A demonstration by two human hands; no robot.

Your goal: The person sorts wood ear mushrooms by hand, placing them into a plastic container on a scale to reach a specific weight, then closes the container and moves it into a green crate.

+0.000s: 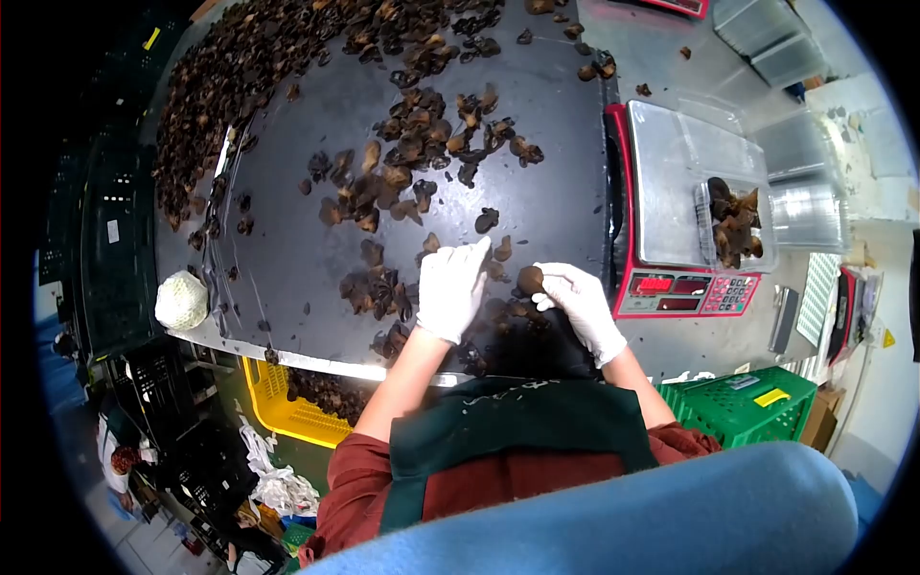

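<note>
Both hands wear white gloves over a dark table (278,259) scattered with brown wood ear mushrooms (417,139). My right hand (583,309) pinches a rounded brown wood ear mushroom (529,280) between thumb and fingers. To its left, my left hand (450,289) reaches forward, fingers stretched out, with its fingertips beside a small mushroom piece (503,249). A darker mushroom (488,220) lies just beyond those fingertips. More pieces (377,289) lie left of the left hand, and others sit in shadow between the wrists.
On the right stands a red scale (661,182), a clear tray of mushrooms (736,230) on its platform. Clear containers (800,153) are stacked beyond. A large mushroom heap (206,115) covers the far left. Below the front edge are a yellow crate (287,407) and a green crate (743,407).
</note>
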